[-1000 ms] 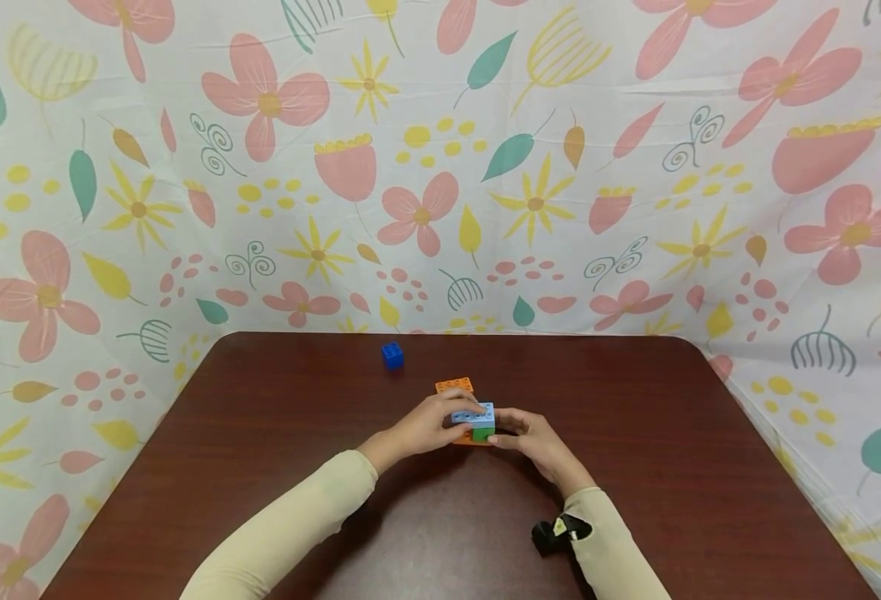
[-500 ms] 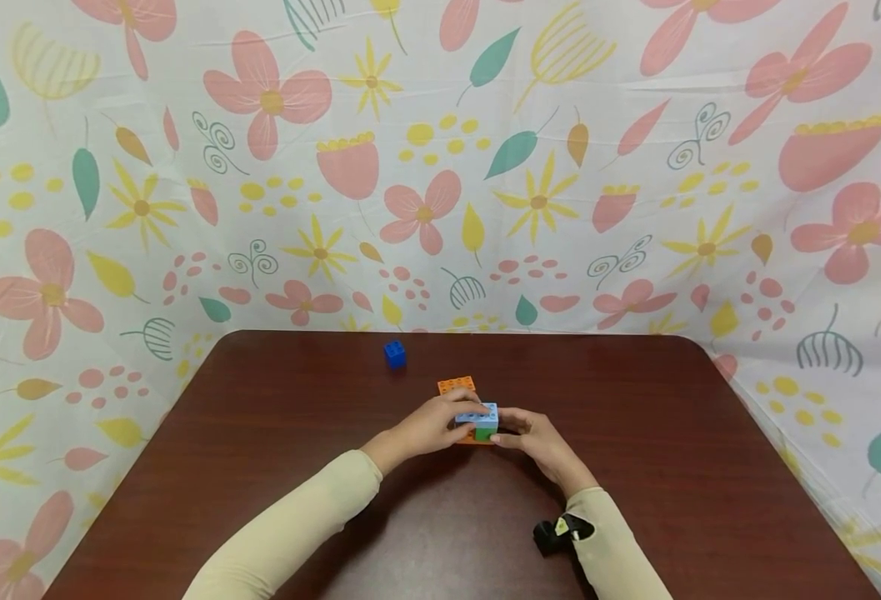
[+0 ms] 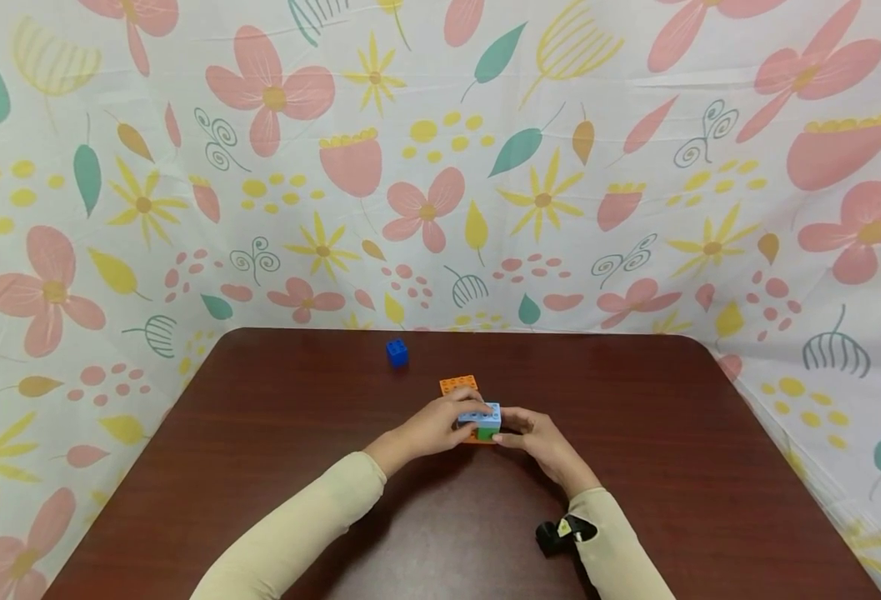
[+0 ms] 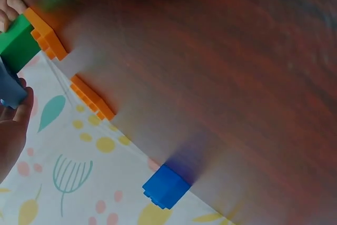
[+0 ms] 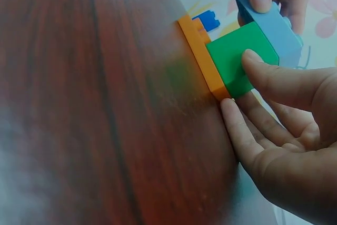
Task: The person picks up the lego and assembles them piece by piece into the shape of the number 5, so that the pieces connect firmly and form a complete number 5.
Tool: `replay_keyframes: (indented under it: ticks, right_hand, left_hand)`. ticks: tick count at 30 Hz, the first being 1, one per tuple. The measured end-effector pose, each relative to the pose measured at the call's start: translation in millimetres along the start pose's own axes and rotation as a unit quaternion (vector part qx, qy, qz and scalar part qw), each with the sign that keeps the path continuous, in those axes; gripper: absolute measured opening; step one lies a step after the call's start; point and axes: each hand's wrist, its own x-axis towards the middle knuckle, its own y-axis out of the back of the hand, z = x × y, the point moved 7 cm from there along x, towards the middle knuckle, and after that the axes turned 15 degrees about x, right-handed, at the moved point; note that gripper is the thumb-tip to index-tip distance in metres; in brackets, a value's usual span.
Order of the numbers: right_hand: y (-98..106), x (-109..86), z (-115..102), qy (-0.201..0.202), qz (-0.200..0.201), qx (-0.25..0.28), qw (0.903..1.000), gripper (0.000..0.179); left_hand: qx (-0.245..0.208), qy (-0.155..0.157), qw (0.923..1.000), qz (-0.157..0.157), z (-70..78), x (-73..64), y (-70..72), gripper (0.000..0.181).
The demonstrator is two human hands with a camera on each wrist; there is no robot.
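Observation:
A light blue brick (image 3: 490, 422) sits atop a green brick (image 5: 242, 56), which stands on a flat orange plate (image 5: 204, 59) on the table. My left hand (image 3: 434, 425) pinches the light blue brick from the left, its thumb on the near side and fingers over the far side. From the right, my right hand (image 3: 543, 446) holds the green brick, thumb on its near face. One right fingertip touches the table right at the orange plate's corner in the right wrist view. Part of the light blue brick's top is hidden under the left fingers.
Just behind the stack lies a second orange plate (image 4: 90, 97). Farther back and left, a dark blue brick (image 3: 397, 353) stands near the far edge of the brown table (image 3: 320, 375). A flowered cloth (image 3: 440, 167) hangs behind the table.
Both hands keep their hold on the stacked bricks. Everything shifts slightly right in the view together; otherwise the scene looks the same.

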Motion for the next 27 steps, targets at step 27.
replay_keyframes:
  ticks: [27]
  right_hand:
    - [-10,2.5,-8,0.047,-0.037,-0.008,0.9982,0.046]
  left_hand:
    - [-0.012,0.008,0.9999,-0.003,0.1,-0.5,0.2,0.03]
